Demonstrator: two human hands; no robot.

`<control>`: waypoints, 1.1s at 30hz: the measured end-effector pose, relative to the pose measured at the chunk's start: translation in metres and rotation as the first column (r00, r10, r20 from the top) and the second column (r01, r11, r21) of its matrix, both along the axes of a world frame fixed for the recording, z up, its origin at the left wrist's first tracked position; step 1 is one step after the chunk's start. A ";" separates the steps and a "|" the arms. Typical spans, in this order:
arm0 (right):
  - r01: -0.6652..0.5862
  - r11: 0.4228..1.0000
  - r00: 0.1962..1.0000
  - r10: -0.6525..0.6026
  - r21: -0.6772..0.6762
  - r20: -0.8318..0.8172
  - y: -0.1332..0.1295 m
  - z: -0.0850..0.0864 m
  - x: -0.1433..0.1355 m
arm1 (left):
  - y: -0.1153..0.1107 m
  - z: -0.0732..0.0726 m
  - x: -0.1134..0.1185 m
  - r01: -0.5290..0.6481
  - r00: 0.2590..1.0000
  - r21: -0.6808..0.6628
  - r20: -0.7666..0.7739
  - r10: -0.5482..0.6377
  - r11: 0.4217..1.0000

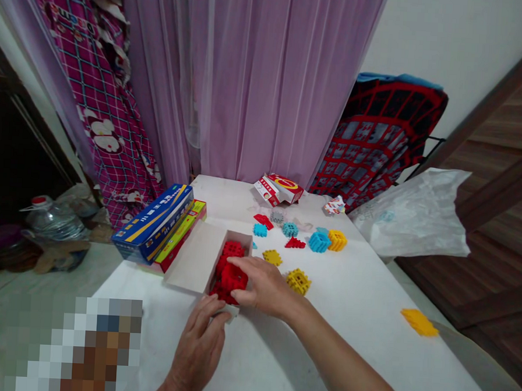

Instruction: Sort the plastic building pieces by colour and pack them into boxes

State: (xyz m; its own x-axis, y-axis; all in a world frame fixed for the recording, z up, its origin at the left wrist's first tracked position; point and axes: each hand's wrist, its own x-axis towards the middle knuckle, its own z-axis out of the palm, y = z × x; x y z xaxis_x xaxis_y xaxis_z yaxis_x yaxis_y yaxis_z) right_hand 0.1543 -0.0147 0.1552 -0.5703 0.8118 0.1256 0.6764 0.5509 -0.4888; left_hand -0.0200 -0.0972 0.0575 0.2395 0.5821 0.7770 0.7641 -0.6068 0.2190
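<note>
A white cardboard box [196, 256] lies on the table with its lid folded out to the left and several red plastic pieces [232, 250] inside. My right hand [260, 283] reaches over the box's right wall, thumb and fingers closed round a red block [234, 277] among those pieces. At the near end of the box, my left hand [203, 332] has its bent fingers on the end flap [227, 314]. Right of the box are a yellow block [298, 281] and a flat yellow piece [272, 257].
Blue [155, 219] and yellow-green [182, 232] boxes stand left of the open box. Farther back are blue blocks [318, 242], red pieces [295, 243] and a torn red-white box [279, 189]. An orange piece [419, 322] lies by the right edge, near a plastic bag [417, 215].
</note>
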 end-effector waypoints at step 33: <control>0.168 0.976 0.978 -0.182 0.138 0.101 0.052 -0.008 0.026 | -0.002 -0.001 0.000 -0.007 1.000 0.002 0.002 0.007 1.000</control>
